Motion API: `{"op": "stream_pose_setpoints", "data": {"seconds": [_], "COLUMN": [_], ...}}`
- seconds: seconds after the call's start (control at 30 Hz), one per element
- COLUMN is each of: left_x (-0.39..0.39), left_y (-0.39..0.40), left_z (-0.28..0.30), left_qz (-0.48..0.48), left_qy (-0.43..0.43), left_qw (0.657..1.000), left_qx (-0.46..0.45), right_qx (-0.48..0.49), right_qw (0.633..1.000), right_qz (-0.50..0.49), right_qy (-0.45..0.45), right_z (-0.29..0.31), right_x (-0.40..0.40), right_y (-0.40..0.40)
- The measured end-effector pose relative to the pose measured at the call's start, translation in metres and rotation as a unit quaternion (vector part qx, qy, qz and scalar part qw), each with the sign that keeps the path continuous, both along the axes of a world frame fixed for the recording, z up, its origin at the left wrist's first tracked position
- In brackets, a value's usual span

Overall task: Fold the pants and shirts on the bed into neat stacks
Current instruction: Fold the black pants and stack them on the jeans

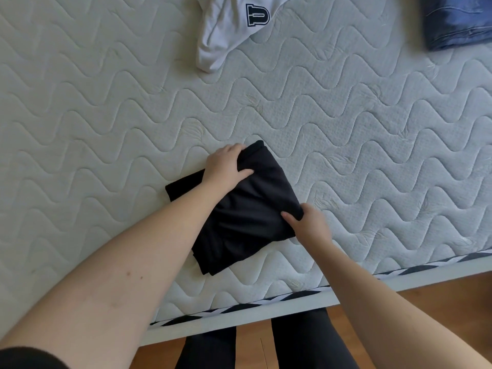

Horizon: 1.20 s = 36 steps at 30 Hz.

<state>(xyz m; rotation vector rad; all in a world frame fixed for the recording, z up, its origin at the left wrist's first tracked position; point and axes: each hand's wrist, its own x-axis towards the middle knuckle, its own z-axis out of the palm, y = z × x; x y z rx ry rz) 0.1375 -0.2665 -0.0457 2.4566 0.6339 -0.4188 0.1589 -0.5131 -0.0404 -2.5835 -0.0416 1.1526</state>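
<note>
Shirt [229, 30] and jeans [456, 21] beyond garment [247, 209]

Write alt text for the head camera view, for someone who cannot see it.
Both hands, left hand and right hand, grip a folded black garment on a quilted white mattress. A crumpled white shirt and folded blue jeans lie farther back.
</note>
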Motion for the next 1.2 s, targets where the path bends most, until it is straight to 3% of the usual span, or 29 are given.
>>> {"op": "stream_pose_setpoints", "data": {"seconds": [0.07,0.27,0.4,0.57,0.73,0.8,0.87,0.93,1.0,1.07,1.13,1.2], "left_x": [0.0,-0.063,-0.117,-0.147,-0.14,-0.146,-0.155,-0.165,-0.171,-0.174,-0.176,-0.176], "left_y": [-0.004,-0.023,-0.06,-0.076,-0.071,-0.062,-0.055,-0.05,-0.049,-0.051,-0.053,-0.053], "left_z": [0.007,0.024,0.001,-0.034,-0.029,-0.017,-0.008,0.001,0.006,0.008,0.007,0.003], "left_qz": [0.006,0.082,0.02,-0.004,-0.003,0.034,0.145,0.349,0.54,0.601,0.608,0.599], "left_qy": [-0.021,-0.153,-0.094,0.0,-0.009,-0.04,-0.056,-0.09,-0.1,-0.061,-0.044,-0.027], "left_qw": [0.999,0.972,0.978,0.975,0.976,0.972,0.957,0.925,0.831,0.769,0.739,0.734], "left_qx": [0.024,0.157,0.184,0.222,0.218,0.23,0.245,0.118,-0.087,-0.208,-0.288,-0.319], "right_qx": [-0.004,0.115,0.143,0.106,0.126,0.142,0.137,0.129,0.14,0.15,0.152,0.145], "right_qw": [0.999,0.96,0.91,0.881,0.881,0.899,0.932,0.963,0.977,0.981,0.984,0.986], "right_qz": [0.014,0.137,0.298,0.424,0.41,0.34,0.237,0.142,0.082,0.066,0.067,0.081], "right_qy": [-0.037,-0.214,-0.252,-0.184,-0.2,-0.237,-0.237,-0.19,-0.139,-0.103,-0.059,-0.028], "right_z": [0.002,0.005,-0.013,-0.048,-0.038,-0.029,-0.024,-0.023,-0.023,-0.022,-0.022,-0.022], "right_x": [-0.002,-0.002,-0.003,0.011,0.019,0.018,0.019,0.022,0.026,0.028,0.032,0.036], "right_y": [-0.004,0.037,0.075,0.077,0.077,0.067,0.054,0.042,0.037,0.038,0.042,0.046]}}
